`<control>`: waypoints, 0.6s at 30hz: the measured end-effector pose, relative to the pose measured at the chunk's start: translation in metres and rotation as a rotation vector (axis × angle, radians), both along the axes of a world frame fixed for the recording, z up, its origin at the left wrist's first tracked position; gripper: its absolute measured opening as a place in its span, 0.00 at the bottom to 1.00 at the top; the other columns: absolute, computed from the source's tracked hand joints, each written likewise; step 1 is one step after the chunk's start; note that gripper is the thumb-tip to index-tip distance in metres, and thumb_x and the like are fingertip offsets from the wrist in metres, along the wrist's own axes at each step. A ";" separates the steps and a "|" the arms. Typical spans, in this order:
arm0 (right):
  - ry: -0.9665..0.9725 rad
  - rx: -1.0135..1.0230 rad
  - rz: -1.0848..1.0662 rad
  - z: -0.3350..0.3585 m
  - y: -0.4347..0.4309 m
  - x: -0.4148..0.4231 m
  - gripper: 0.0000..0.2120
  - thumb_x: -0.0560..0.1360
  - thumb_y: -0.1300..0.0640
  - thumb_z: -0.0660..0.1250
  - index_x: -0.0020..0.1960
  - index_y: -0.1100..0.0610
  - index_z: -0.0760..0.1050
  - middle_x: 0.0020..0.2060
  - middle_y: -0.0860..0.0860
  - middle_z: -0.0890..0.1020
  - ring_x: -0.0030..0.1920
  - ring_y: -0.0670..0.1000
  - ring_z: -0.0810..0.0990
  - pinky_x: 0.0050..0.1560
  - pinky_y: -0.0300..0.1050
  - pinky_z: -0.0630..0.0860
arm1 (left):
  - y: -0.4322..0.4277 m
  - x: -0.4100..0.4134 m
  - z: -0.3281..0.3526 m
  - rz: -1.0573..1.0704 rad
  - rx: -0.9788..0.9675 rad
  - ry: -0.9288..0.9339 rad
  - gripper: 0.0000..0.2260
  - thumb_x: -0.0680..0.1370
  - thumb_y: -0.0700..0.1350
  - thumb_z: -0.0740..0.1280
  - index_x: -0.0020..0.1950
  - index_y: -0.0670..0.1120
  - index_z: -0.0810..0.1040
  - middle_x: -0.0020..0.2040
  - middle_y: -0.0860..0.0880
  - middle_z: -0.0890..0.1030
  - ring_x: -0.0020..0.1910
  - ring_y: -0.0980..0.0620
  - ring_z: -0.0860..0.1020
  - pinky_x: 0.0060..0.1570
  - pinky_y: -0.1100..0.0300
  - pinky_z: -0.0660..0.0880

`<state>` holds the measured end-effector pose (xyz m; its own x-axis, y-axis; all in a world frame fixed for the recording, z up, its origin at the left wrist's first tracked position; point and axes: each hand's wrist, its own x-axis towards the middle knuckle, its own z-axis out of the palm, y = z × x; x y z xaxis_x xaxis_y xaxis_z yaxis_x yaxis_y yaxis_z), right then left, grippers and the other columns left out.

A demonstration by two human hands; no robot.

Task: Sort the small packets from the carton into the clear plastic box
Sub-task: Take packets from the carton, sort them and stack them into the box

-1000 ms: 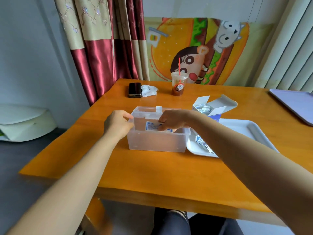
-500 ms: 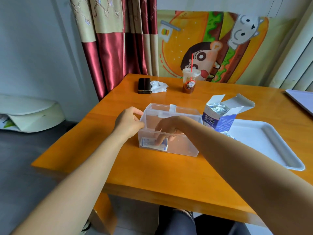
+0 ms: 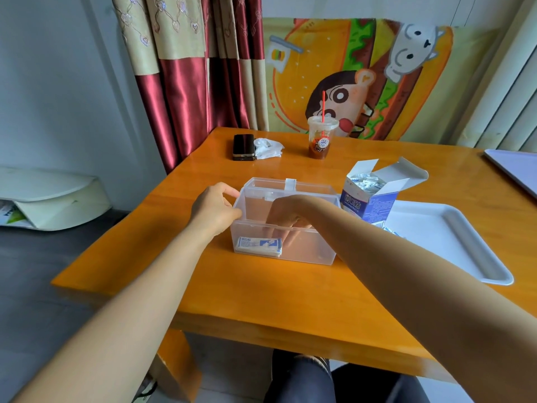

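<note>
- Packets (image 3: 258, 245) lie stacked in the clear plastic box (image 3: 308, 253), at its left end
- Left hand (image 3: 215, 209) grips the box's left wall
- Right hand (image 3: 286, 218) reaches inside, fingertips at the stack; grasp unclear

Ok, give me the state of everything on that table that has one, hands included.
clear plastic box: lid open, tipped back.
stack of packets: flat in the box's left end.
carton: upright, flaps open, loose packets inside.
left hand: grips the box's left rim.
right hand: inside the box, at the stack; grip unclear.
cup: lidded, straw in, partly full.
</note>
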<state>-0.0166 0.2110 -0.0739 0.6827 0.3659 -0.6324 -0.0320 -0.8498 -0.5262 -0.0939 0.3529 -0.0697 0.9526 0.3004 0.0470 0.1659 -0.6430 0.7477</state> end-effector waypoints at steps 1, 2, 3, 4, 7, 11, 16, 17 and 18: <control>-0.018 -0.003 0.020 0.002 0.000 0.000 0.20 0.74 0.65 0.69 0.65 0.61 0.73 0.55 0.60 0.81 0.49 0.58 0.84 0.47 0.51 0.82 | 0.000 0.000 0.000 -0.001 0.002 0.002 0.17 0.73 0.38 0.71 0.59 0.51 0.75 0.44 0.48 0.80 0.43 0.49 0.79 0.38 0.55 0.78; -0.018 -0.005 0.037 0.004 -0.001 -0.001 0.19 0.74 0.65 0.68 0.65 0.62 0.73 0.56 0.60 0.81 0.51 0.58 0.83 0.48 0.51 0.82 | 0.000 0.000 0.000 -0.001 0.004 0.003 0.17 0.73 0.38 0.71 0.59 0.50 0.75 0.44 0.47 0.80 0.44 0.49 0.79 0.39 0.55 0.78; 0.005 0.003 0.047 0.006 -0.002 -0.003 0.19 0.75 0.66 0.67 0.65 0.62 0.73 0.57 0.60 0.80 0.53 0.58 0.82 0.49 0.51 0.82 | 0.000 0.000 0.000 -0.002 0.006 0.004 0.17 0.73 0.38 0.71 0.59 0.50 0.75 0.45 0.47 0.80 0.44 0.49 0.79 0.40 0.55 0.78; 0.033 0.009 0.056 0.007 -0.004 -0.005 0.18 0.76 0.66 0.66 0.65 0.63 0.73 0.58 0.61 0.80 0.55 0.59 0.82 0.50 0.51 0.82 | 0.000 0.000 0.000 -0.002 0.009 0.006 0.17 0.73 0.38 0.71 0.59 0.50 0.75 0.45 0.47 0.80 0.44 0.49 0.79 0.40 0.55 0.78; -0.031 -0.016 0.053 0.007 -0.006 -0.004 0.19 0.77 0.63 0.64 0.67 0.63 0.70 0.59 0.61 0.79 0.53 0.60 0.82 0.49 0.52 0.82 | 0.001 -0.001 0.000 -0.002 0.008 0.008 0.17 0.73 0.38 0.71 0.59 0.51 0.75 0.44 0.47 0.80 0.44 0.49 0.79 0.40 0.54 0.78; 0.052 0.009 0.080 0.006 -0.006 -0.007 0.17 0.79 0.58 0.64 0.66 0.61 0.73 0.60 0.59 0.79 0.57 0.58 0.80 0.54 0.54 0.80 | 0.001 -0.001 0.000 0.000 0.023 0.012 0.17 0.73 0.38 0.72 0.59 0.51 0.75 0.43 0.48 0.80 0.43 0.49 0.80 0.38 0.56 0.77; -0.143 0.039 0.068 0.014 -0.015 -0.006 0.17 0.80 0.51 0.60 0.64 0.59 0.75 0.58 0.55 0.81 0.57 0.55 0.80 0.57 0.52 0.79 | 0.000 0.000 0.003 0.006 0.121 0.024 0.16 0.72 0.40 0.72 0.58 0.52 0.75 0.45 0.49 0.80 0.42 0.50 0.79 0.34 0.57 0.75; -0.167 0.056 0.060 0.018 -0.019 -0.005 0.17 0.80 0.51 0.60 0.63 0.59 0.75 0.57 0.55 0.81 0.56 0.55 0.81 0.56 0.51 0.79 | -0.001 -0.001 0.005 0.014 0.155 0.026 0.15 0.72 0.42 0.72 0.57 0.53 0.75 0.46 0.50 0.80 0.41 0.50 0.79 0.35 0.57 0.76; -0.189 0.067 0.058 0.023 -0.025 -0.006 0.16 0.80 0.51 0.60 0.62 0.59 0.76 0.56 0.55 0.82 0.54 0.54 0.81 0.55 0.50 0.80 | -0.003 0.000 0.007 0.024 0.194 0.022 0.14 0.73 0.44 0.73 0.55 0.53 0.76 0.46 0.50 0.79 0.40 0.51 0.78 0.36 0.56 0.77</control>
<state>-0.0225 0.1858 -0.0514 0.7637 0.4448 -0.4678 0.1204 -0.8101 -0.5738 -0.0942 0.3501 -0.0629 0.9468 0.3101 0.0856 0.1974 -0.7702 0.6065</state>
